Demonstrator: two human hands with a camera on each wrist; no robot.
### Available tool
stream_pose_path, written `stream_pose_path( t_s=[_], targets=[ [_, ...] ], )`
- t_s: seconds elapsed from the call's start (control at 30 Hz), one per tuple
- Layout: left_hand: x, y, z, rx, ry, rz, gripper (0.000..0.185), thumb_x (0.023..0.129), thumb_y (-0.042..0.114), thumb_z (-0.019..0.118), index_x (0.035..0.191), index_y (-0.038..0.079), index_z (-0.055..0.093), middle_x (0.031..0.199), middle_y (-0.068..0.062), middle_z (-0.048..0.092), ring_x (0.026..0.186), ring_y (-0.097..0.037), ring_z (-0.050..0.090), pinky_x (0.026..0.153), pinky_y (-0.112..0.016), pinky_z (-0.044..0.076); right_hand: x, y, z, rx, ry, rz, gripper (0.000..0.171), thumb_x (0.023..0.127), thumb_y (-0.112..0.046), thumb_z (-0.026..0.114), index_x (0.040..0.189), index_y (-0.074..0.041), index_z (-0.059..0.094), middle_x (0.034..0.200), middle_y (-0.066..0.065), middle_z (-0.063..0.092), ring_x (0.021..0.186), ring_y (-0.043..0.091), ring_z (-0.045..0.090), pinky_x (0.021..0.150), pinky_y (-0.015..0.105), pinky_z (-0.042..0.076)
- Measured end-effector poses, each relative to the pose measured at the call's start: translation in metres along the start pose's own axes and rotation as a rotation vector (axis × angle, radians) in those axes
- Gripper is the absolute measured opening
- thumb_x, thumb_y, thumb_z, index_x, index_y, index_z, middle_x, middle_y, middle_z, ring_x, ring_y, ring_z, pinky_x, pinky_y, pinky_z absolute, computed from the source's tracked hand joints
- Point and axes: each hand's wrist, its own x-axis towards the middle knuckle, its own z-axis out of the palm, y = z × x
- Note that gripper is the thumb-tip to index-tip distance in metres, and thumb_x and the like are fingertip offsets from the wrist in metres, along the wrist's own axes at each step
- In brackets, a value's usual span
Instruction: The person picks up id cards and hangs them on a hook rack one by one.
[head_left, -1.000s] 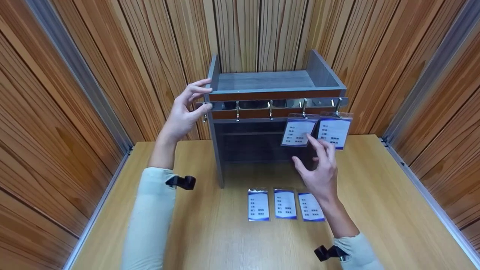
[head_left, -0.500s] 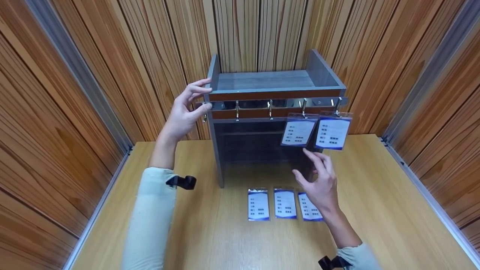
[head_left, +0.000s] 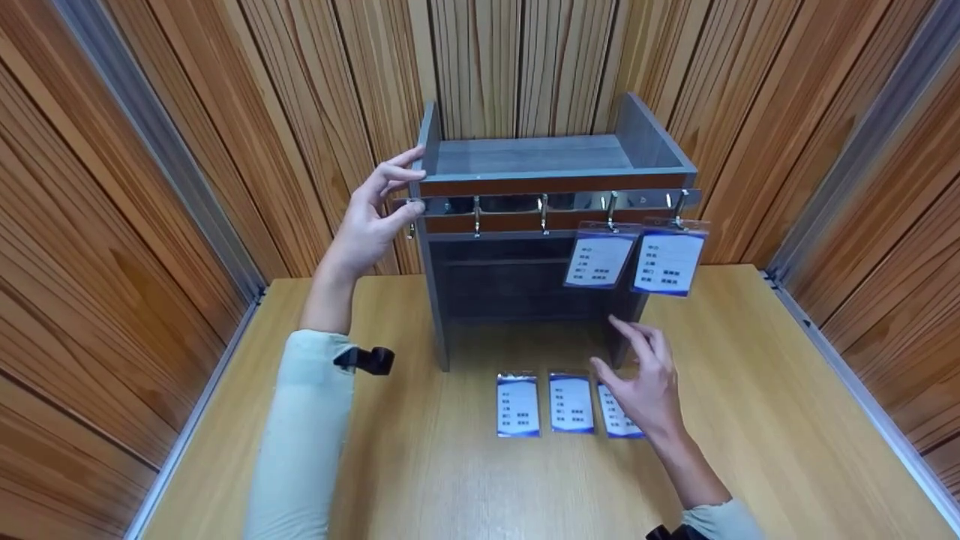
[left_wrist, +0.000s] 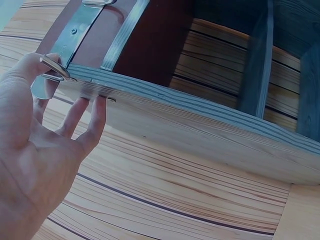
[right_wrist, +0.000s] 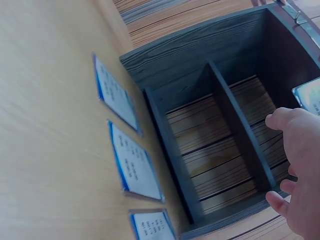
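The left hand (head_left: 371, 225) rested straight fingers on the left edge of the grey wooden hook shelf (head_left: 551, 161). The right hand (head_left: 645, 379), fingers relaxed and holding nothing, hovered over the rightmost blue-and-white plastic badge (head_left: 616, 412) on the wooden table (head_left: 765, 405). The right wrist view alone showed the shelf's inner divider (right_wrist: 240, 125).

A shelf unit (head_left: 555, 225) stands at the back of the surface (head_left: 750, 420), against the wall. Two cards (head_left: 634, 259) hang from the hooks (head_left: 544, 210) at its front right. Three cards (head_left: 570, 405) lie side by side before it.
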Motion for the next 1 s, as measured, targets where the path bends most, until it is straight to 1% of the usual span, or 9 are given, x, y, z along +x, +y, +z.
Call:
stream_pose_path(
  t_s=[0.07, 0.13, 0.17, 0.3, 0.47, 0.6, 0.73, 0.87, 1.0],
  targets=[
    [0.000, 0.000, 0.000, 0.007, 0.000, 0.007, 0.032, 0.109, 0.000, 0.064, 0.141, -0.003, 0.061, 0.179, -0.012, 0.047, 0.162, -0.033, 0.048, 0.138, -0.061, 0.031, -0.002, 0.003, -0.001, 0.000, -0.012, 0.012, 0.068, 0.087, -0.009, 0.094, 0.151, -0.010, 0.071, 0.142, 0.025, 0.062, 0.133, 0.042, 0.061, 0.105, 0.046, 0.055],
    [0.001, 0.000, 0.000, 0.011, 0.000, 0.016, 0.033, 0.109, 0.000, 0.064, 0.141, -0.004, 0.061, 0.178, -0.014, 0.048, 0.162, -0.033, 0.048, 0.138, -0.061, 0.029, -0.004, 0.006, -0.003, 0.002, -0.031, 0.039, 0.068, 0.087, -0.010, 0.095, 0.151, -0.010, 0.070, 0.145, 0.026, 0.060, 0.138, 0.045, 0.057, 0.110, 0.063, 0.052],
    [0.001, 0.000, 0.000, 0.013, 0.000, 0.019, 0.033, 0.109, 0.000, 0.064, 0.141, -0.004, 0.061, 0.177, -0.014, 0.049, 0.162, -0.033, 0.048, 0.139, -0.061, 0.029, -0.005, 0.007, -0.004, 0.002, -0.041, 0.054, 0.068, 0.087, -0.011, 0.095, 0.151, -0.010, 0.070, 0.147, 0.027, 0.059, 0.139, 0.046, 0.056, 0.113, 0.068, 0.050],
    [0.000, -0.001, 0.000, 0.009, 0.002, 0.025, 0.032, 0.109, 0.000, 0.064, 0.141, -0.002, 0.063, 0.176, -0.015, 0.049, 0.162, -0.034, 0.049, 0.138, -0.064, 0.028, -0.007, 0.012, -0.009, -0.010, -0.078, 0.104, 0.070, 0.087, -0.013, 0.096, 0.152, -0.011, 0.070, 0.151, 0.027, 0.055, 0.142, 0.045, 0.051, 0.114, 0.069, 0.046],
    [-0.001, -0.002, -0.001, 0.002, 0.008, 0.020, 0.031, 0.109, 0.000, 0.064, 0.140, -0.002, 0.063, 0.176, -0.014, 0.050, 0.162, -0.034, 0.049, 0.138, -0.065, 0.029, -0.009, 0.020, -0.015, -0.035, -0.107, 0.111, 0.071, 0.086, -0.015, 0.096, 0.152, -0.012, 0.069, 0.151, 0.027, 0.054, 0.143, 0.044, 0.049, 0.113, 0.067, 0.046],
    [-0.002, -0.001, 0.000, 0.010, 0.006, 0.004, 0.032, 0.109, 0.001, 0.064, 0.142, -0.002, 0.062, 0.176, -0.012, 0.050, 0.162, -0.033, 0.048, 0.138, -0.062, 0.031, -0.012, 0.026, -0.020, -0.053, -0.114, 0.111, 0.072, 0.085, -0.014, 0.096, 0.152, -0.011, 0.070, 0.152, 0.029, 0.053, 0.143, 0.046, 0.048, 0.113, 0.072, 0.048],
    [-0.001, 0.000, 0.000, 0.011, 0.007, -0.004, 0.033, 0.109, 0.001, 0.064, 0.142, -0.003, 0.061, 0.176, -0.011, 0.049, 0.162, -0.033, 0.048, 0.137, -0.062, 0.032, -0.014, 0.030, -0.024, -0.079, -0.128, 0.120, 0.073, 0.086, -0.016, 0.095, 0.153, -0.012, 0.068, 0.156, 0.030, 0.050, 0.145, 0.048, 0.047, 0.114, 0.078, 0.047],
    [-0.001, 0.001, 0.001, -0.011, 0.010, -0.008, 0.033, 0.108, -0.001, 0.065, 0.141, -0.005, 0.061, 0.176, -0.013, 0.049, 0.161, -0.035, 0.049, 0.137, -0.061, 0.032, -0.016, 0.033, -0.027, -0.095, -0.158, 0.140, 0.076, 0.086, -0.019, 0.094, 0.156, -0.011, 0.065, 0.159, 0.031, 0.048, 0.147, 0.051, 0.044, 0.114, 0.080, 0.044],
    [-0.001, 0.002, 0.001, -0.016, 0.007, -0.007, 0.032, 0.109, -0.002, 0.064, 0.141, -0.003, 0.062, 0.177, -0.013, 0.049, 0.161, -0.035, 0.049, 0.137, -0.062, 0.032, -0.018, 0.036, -0.029, -0.116, -0.200, 0.180, 0.079, 0.086, -0.024, 0.094, 0.157, -0.012, 0.063, 0.163, 0.031, 0.045, 0.150, 0.052, 0.040, 0.117, 0.079, 0.040]
  ],
)
